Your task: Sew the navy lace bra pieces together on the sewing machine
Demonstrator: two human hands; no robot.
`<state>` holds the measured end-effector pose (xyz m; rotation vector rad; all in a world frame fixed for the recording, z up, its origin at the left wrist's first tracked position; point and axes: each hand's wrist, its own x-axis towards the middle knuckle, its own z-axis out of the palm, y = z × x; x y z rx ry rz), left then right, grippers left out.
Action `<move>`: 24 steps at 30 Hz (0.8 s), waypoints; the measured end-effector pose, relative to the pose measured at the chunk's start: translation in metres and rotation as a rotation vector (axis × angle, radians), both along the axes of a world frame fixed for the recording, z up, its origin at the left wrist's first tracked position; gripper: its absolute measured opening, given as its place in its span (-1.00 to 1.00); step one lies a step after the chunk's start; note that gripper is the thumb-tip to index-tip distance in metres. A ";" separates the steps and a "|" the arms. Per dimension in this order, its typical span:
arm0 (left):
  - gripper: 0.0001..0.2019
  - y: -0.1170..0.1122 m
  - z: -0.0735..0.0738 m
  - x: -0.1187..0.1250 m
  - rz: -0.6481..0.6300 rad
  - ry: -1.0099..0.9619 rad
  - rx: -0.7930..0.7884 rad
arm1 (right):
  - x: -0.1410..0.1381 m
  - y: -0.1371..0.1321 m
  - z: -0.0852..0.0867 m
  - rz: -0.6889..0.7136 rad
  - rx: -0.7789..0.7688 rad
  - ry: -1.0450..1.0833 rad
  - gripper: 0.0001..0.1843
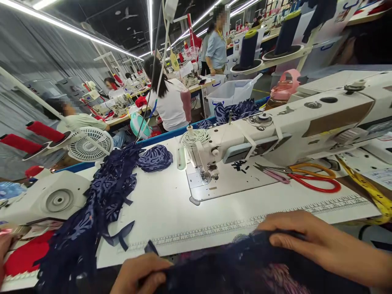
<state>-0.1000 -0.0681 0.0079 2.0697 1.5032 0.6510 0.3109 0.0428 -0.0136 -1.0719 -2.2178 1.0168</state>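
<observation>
A dark navy piece of fabric [214,265] stretches between my two hands at the table's front edge, its lower part cut off by the frame. My left hand [142,272] pinches it at its left end. At the other end my right hand [309,243] grips its upper edge, thumb on top and fingers behind. Beyond the fabric stands a white sewing machine [284,110], with its lit needle area apart from the cloth. A heap of navy patterned strips [107,192] hangs over the table's left side, beside a rounded navy bundle [156,158].
Scissors with red and orange handles [320,185] lie right of the needle, near a yellow tape measure [367,192]. A printed ruler [196,232] crosses the white tabletop [162,204]. Another person's hand [4,245] shows at far left by red fabric [29,253]. Co-workers sit beyond.
</observation>
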 end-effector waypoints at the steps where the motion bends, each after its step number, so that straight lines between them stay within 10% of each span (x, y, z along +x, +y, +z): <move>1: -0.73 0.004 0.006 0.001 0.063 -0.011 -0.049 | -0.002 0.005 0.004 0.016 -0.061 -0.030 -0.73; 10: -0.73 0.022 -0.029 0.002 0.110 0.071 -0.105 | -0.013 0.013 -0.048 0.027 0.004 -0.115 -0.64; 24: -0.76 0.022 -0.032 0.001 0.150 0.098 -0.016 | -0.025 0.017 -0.038 0.086 0.099 -0.033 -0.70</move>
